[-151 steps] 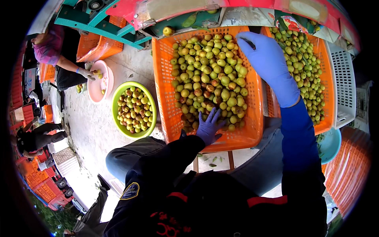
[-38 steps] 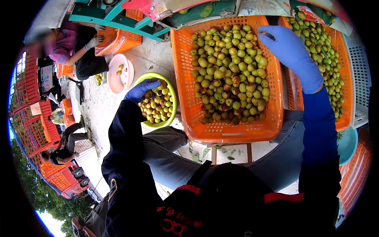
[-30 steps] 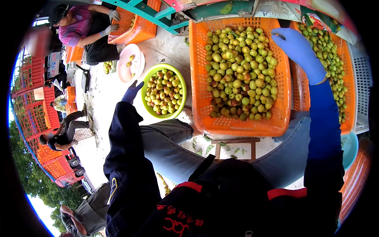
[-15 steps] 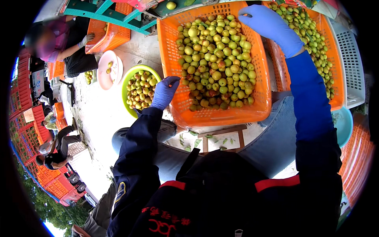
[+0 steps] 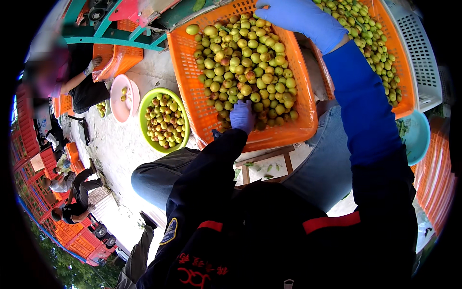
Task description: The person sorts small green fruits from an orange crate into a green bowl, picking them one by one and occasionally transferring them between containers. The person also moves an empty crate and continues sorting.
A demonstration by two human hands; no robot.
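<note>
A large orange plastic crate (image 5: 305, 96) lined with clear film stands before my knees. It holds a heap of small round yellow-green fruits (image 5: 250, 62), some blushed red. My left hand (image 5: 242, 118), in a blue-purple glove, reaches down onto the near part of this heap. Its fingers point away from me and touch the fruits; their tips are partly hidden, so I cannot tell what they grip. Over the crate's far right corner is my right hand (image 5: 301, 21), gloved alike. Its fingers are curled inward, and whatever lies in them is out of sight.
To the left stand a lime-green basin (image 5: 143, 118) of redder fruits and a pink basin (image 5: 115, 103). A second orange crate (image 5: 409, 72) of fruits, a white crate (image 5: 426, 58) and a turquoise basin (image 5: 423, 144) are at the right. A co-worker's gloved hand (image 5: 94, 65) touches another crate.
My left hand has moved from beside the crate's left rim to the right, down onto the fruits. My right hand stays over the far right corner. The whole view has shifted slightly.
</note>
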